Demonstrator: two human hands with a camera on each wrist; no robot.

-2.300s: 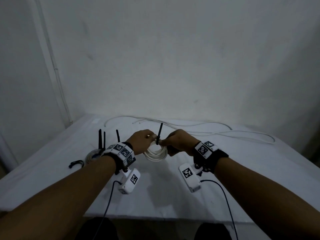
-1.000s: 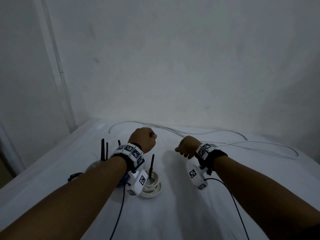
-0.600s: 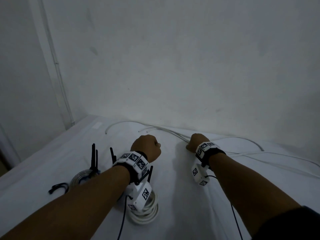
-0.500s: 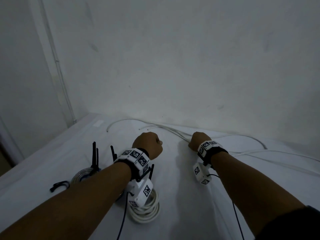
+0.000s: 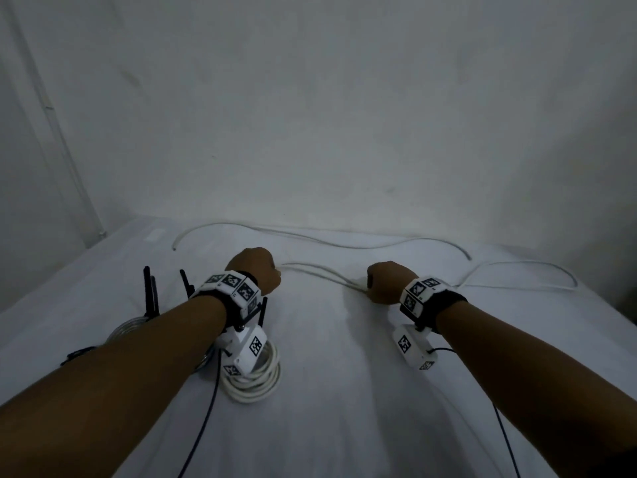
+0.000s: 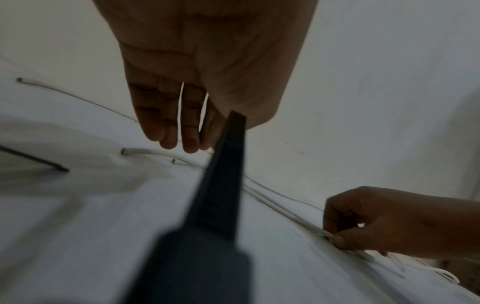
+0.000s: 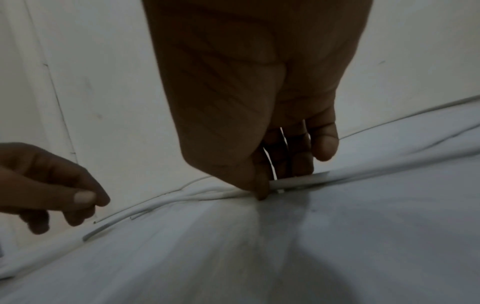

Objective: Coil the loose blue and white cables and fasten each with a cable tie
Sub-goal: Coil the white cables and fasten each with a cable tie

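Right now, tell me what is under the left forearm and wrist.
Under the left wrist a coil of white cable lies on the white table, with a black tie sticking up. Further left, a clear coil shows partly; the forearm covers the rest.

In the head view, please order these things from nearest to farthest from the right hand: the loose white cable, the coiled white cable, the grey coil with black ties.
1. loose white cable: under the right hand, which pinches it.
2. coiled white cable: leftward, below the left wrist.
3. grey coil: far left, black ties standing up.
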